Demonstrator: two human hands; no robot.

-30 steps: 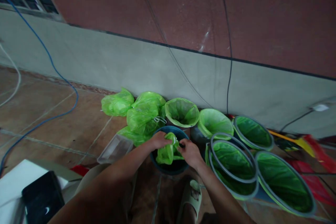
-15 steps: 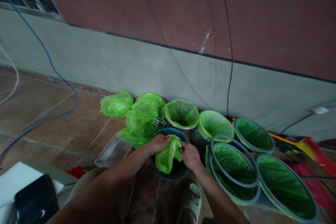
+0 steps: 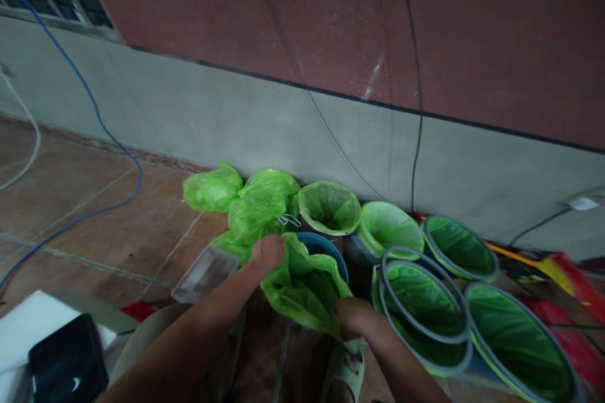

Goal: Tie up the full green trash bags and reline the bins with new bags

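Bin liner (image 3: 302,293), green and translucent: holding it stretched wide between both hands, its mouth facing up and toward the head camera. Gripping its left edge in the left hand (image 3: 268,253), curling the fingers closed on the film; gripping its right edge in the right hand (image 3: 353,318), with most of the fingers hidden, so being unable to tell how tightly. Suspending it in front of the blue bin (image 3: 327,244), hiding the near part of that bin from view; not telling whether touching the rim. Facing, just behind, two bins lined in green, the left one (image 3: 329,206) and the right one (image 3: 391,227), both near the wall (image 3: 236,113). Looking down, just beyond the left hand, on bulging green bags (image 3: 258,208) and, beside the left forearm, on a clear plastic box (image 3: 205,274). Standing over brown floor tiles (image 3: 155,220), wearing a pale slipper (image 3: 348,368).
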